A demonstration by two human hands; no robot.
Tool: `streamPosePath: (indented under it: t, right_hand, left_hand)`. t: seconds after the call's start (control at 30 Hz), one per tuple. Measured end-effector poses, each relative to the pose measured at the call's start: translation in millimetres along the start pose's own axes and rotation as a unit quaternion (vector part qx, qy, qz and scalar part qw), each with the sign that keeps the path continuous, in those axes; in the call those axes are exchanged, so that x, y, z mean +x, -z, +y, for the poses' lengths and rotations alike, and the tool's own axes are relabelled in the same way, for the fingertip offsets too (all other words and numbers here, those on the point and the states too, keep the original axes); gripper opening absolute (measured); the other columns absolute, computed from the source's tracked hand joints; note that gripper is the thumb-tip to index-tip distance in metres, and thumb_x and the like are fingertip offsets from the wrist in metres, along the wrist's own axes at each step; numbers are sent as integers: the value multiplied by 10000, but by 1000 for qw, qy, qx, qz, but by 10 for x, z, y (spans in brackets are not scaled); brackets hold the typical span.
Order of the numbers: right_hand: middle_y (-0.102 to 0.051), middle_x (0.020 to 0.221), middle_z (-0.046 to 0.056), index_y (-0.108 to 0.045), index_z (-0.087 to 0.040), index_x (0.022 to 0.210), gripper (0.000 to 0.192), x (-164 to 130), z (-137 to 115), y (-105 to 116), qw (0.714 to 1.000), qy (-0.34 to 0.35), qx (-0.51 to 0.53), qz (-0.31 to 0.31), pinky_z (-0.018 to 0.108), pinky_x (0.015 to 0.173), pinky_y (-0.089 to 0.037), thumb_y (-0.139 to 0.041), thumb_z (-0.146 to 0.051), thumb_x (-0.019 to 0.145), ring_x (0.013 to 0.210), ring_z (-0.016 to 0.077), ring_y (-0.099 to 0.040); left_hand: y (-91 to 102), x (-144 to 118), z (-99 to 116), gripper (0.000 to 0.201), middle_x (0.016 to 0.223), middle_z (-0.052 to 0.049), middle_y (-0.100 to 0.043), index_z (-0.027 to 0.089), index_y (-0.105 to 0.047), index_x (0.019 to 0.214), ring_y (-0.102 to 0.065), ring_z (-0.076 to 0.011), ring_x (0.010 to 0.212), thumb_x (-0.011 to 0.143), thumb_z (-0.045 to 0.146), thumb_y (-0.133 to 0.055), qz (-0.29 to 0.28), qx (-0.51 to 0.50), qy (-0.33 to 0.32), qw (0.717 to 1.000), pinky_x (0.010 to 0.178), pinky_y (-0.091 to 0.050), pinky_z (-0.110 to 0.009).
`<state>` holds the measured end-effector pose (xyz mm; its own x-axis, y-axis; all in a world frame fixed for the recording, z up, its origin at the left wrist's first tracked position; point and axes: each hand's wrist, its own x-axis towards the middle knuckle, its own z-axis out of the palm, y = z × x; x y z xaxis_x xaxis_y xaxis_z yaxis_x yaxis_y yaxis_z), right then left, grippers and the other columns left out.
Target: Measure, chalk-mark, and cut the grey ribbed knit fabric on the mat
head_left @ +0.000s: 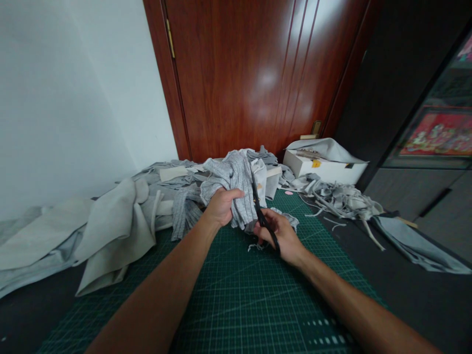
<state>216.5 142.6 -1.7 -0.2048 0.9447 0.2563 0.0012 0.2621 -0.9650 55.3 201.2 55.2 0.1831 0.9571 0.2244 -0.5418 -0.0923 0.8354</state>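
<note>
A bunched piece of grey cloth (236, 169) hung above a green cutting mat (243, 300), gripped by a person's left hand (221, 206), thumb on top, apparently to keep its folds together and its edge steady. The right hand (282, 236) was closed around the handles of black scissors (255, 192), whose blades pointed up and away along the cloth's right edge, an angle that seemed to suit trimming; whether they were parted could not be told. White thread scraps (257, 247) lay on the mat below. Pale fabric pieces (110, 211) spread to the left and a tangle of strips (339, 196) to the right, perhaps leaving the middle for working. Behind the strips, a white box (328, 169) stood near a reddish-brown door (236, 73).
</note>
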Motion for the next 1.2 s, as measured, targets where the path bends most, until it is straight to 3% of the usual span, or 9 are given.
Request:
streamPosePath:
  t: [0.37, 0.73, 1.2]
  right_hand:
    - [-596, 707, -66, -606, -212, 887, 267, -34, -15, 1, 1000, -9, 4, 1, 241, 486, -451, -793, -320, 729, 505, 101, -537]
    - [-580, 614, -88, -609, -205, 878, 256, -37, 38, -17, 1000, -16, 17, 8, 225, 419, -441, -766, -333, 721, 413, 96, -530]
    - [-584, 563, -91, -618, -201, 872, 259, -48, 50, -18, 1000, -17, 18, 12, 210, 387, -393, -789, -327, 724, 389, 102, -539]
  left_hand:
    - [4, -30, 21, 490, 799, -99, -806, 114, -778, 960, -783, -426, 992, 473, 154, -819, 2, 12, -1, 1000, 951, -608, -560]
    - [38, -19, -14, 335, 737, -120, -784, 87, -767, 774, -789, -427, 875, 453, 170, -816, 14, 27, 10, 999, 873, -627, -564]
    - [52, -16, -23, 325, 759, -125, -791, 91, -782, 783, -789, -405, 840, 469, 172, -801, 2, 33, 16, 999, 825, -639, -530]
